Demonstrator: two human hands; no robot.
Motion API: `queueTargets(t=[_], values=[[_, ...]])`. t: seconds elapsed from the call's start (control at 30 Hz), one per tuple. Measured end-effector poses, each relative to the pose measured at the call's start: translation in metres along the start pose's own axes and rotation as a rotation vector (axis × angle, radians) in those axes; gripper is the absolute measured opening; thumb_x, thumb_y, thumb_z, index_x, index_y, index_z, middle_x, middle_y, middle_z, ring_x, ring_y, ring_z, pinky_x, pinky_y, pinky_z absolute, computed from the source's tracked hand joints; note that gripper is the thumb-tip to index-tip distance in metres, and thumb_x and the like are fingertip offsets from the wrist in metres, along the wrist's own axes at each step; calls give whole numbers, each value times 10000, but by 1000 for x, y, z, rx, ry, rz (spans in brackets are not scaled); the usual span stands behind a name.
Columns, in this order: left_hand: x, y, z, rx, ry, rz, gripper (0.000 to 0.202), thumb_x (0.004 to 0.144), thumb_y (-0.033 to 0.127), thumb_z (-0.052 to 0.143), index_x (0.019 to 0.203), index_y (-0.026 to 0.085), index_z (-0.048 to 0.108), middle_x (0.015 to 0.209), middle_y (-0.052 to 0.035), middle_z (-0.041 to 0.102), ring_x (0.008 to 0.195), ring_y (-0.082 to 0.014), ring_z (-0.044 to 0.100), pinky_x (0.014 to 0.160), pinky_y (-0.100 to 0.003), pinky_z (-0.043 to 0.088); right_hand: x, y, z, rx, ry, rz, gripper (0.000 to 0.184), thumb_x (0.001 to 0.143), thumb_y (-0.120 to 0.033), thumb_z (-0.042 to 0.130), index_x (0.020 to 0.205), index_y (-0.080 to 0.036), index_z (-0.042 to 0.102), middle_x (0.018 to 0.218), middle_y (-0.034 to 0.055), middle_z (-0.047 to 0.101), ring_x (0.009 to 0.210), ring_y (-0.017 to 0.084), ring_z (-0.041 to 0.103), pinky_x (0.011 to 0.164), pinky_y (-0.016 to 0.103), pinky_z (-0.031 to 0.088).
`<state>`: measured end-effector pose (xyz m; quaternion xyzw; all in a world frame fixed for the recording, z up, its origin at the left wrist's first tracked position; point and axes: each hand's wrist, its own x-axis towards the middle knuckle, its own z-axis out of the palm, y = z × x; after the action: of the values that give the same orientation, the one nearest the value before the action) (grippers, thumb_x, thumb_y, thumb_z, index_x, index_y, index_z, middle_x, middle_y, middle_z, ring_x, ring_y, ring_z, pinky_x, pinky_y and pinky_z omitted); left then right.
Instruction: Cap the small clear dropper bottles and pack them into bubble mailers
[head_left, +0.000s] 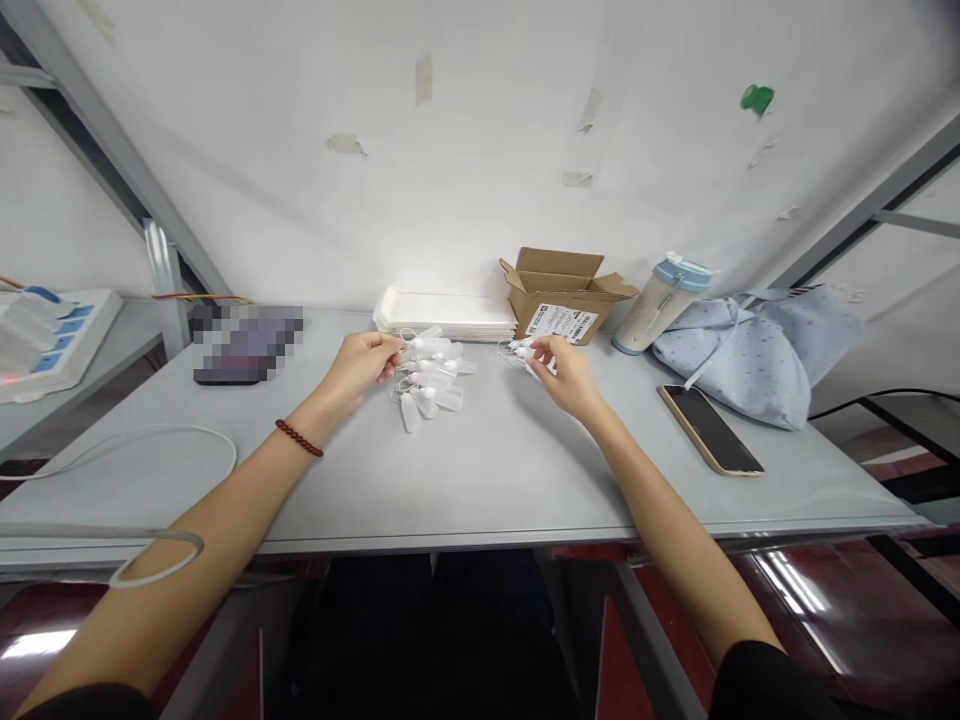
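Observation:
On the desk lies a loose pile of small, translucent white tag-like pieces with thin looped strings. My left hand is at the pile's upper left, thumb and forefinger pinched at the string end of one piece. To the right, a smaller bunch of similar white pieces lies in front of the cardboard box. My right hand is over this bunch, its fingers curled and closed on one or more pieces, which they partly hide. A dark red bead bracelet circles my left wrist.
Behind the pile sit stacked white trays and an open cardboard box. A tumbler, a pale blue cloth bag and a phone lie right. A pixelated dark object and a white cable are left.

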<state>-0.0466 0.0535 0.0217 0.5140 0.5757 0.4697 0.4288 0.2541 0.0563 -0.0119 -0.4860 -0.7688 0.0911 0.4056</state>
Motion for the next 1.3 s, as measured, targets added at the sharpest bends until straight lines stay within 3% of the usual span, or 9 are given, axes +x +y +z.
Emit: queueTargets(t=[0.17,0.3,0.5,0.7,0.97,1.13,1.3], values=[[3,-7,2,198,42,100,170,725,211,607,565,152,601,522,0,572,435,-92,460,475,-226,365,1,17,-5,-42,-41,49,88,817,-219,558,902,-197,562,879,69,634,760,192,556,722,338,445],[5,-11,1,283,-7,148,201,744,256,592,571,158,621,514,-4,588,443,-113,488,503,-241,390,2,23,-6,-109,-89,105,106,791,-198,587,895,-178,584,870,75,639,758,193,565,727,336,444],[4,-11,2,311,-26,139,214,763,322,583,640,156,640,535,-4,604,463,-129,510,527,-255,417,0,26,-3,-203,-148,123,140,766,-184,608,903,-164,587,892,78,646,780,192,570,727,314,440],[1,-7,3,289,1,155,232,765,326,587,868,134,668,592,-4,634,470,-126,517,534,-253,425,0,27,-4,-269,-205,136,168,757,-182,625,920,-155,595,946,105,654,838,212,589,757,319,447],[-9,-5,8,240,-22,219,267,799,363,580,917,136,656,591,2,623,466,-117,507,519,-245,412,-2,23,3,-334,-268,157,197,771,-192,639,959,-146,600,950,118,677,886,235,598,772,326,448],[-15,-5,14,249,-71,264,265,819,373,562,914,141,647,596,11,609,470,-114,509,525,-248,419,-3,17,6,-244,-237,152,189,776,-207,612,959,-159,603,930,115,685,855,232,600,761,338,459],[-24,-4,22,275,-136,327,270,831,380,549,903,142,655,593,9,610,515,-126,543,568,-254,438,-2,1,2,-7,-185,205,175,789,-297,596,915,-176,607,926,91,691,789,203,594,739,339,464]])
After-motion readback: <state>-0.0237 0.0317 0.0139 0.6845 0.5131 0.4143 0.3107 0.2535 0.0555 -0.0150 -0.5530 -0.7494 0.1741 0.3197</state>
